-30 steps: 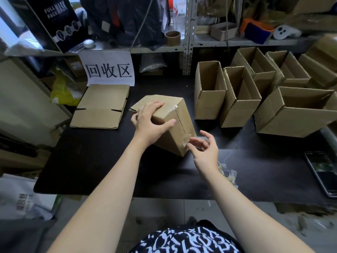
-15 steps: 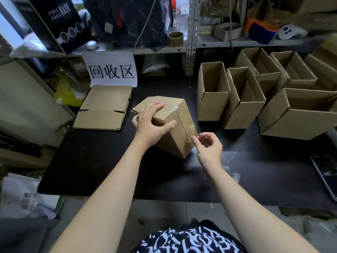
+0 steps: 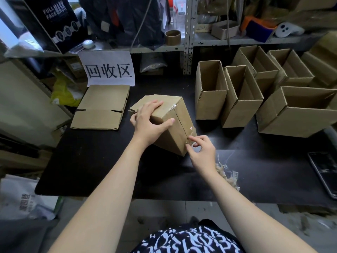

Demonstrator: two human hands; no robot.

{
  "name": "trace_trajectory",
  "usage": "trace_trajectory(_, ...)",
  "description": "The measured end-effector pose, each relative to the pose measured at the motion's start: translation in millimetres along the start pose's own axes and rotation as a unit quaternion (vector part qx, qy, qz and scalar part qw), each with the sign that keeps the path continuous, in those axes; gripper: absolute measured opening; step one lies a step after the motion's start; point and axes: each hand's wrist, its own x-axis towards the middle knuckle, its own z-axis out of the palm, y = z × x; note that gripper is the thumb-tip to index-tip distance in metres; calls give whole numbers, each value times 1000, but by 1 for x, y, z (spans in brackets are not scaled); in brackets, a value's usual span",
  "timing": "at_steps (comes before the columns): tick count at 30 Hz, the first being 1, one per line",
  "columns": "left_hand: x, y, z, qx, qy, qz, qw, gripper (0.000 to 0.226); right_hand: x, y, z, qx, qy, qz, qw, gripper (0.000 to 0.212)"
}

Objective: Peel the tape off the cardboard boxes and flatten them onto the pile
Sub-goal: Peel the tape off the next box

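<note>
A small cardboard box (image 3: 177, 133) lies tilted on the black table (image 3: 87, 161), its taped bottom seam turned toward me. My left hand (image 3: 149, 123) grips its upper edge, fingers over the top and thumb on the near face. My right hand (image 3: 200, 152) pinches the loose end of the clear tape (image 3: 190, 138) at the box's lower right corner. A flattened box pile (image 3: 102, 106) lies at the table's back left, under a paper sign (image 3: 109, 70).
Several open cardboard boxes (image 3: 211, 90) stand in rows at the right and back right. Crumpled peeled tape (image 3: 228, 174) lies near my right forearm. A phone (image 3: 326, 172) rests at the table's right edge. Cluttered metal shelving (image 3: 189, 39) runs behind the table.
My right hand moved from open beside the box corner to pinching the tape end there. My left hand kept its hold on the box.
</note>
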Motion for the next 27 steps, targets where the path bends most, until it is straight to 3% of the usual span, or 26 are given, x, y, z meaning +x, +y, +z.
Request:
trace_trajectory(2, -1, 0, 0, 4, 0, -1, 1000, 65, 4, -2, -2, -22, 12, -32, 999, 9)
trace_trajectory(5, -1, 2, -6, 2, 11, -15, 1000, 60, 5, -4, -2, -43, 11, -64, 997, 9)
trace_trajectory(11, -4, -1, -25, 24, 91, -55, 994, 63, 7, -24, -14, 35, 47, -35, 998, 15)
trace_trajectory(15, -4, 2, -30, 108, 155, 49, 981, 56, 6, -46, -18, 107, 58, -14, 992, 12)
trace_trajectory(17, -3, 3, -27, 124, 119, 93, 981, 44, 4, -55, -18, 149, 64, -7, 987, 11)
trace_trajectory(21, -18, 3, -5, 79, -30, 55, 995, 39, 0, -69, -19, 195, 65, 13, 979, 11)
trace_trajectory(24, -25, 0, 5, 78, -40, 56, 995, 38, -5, -70, -26, 188, 59, 4, 980, 5)
trace_trajectory(27, -23, 1, 7, 84, -52, 55, 994, 36, -13, -65, -37, 107, 75, -64, 989, 7)
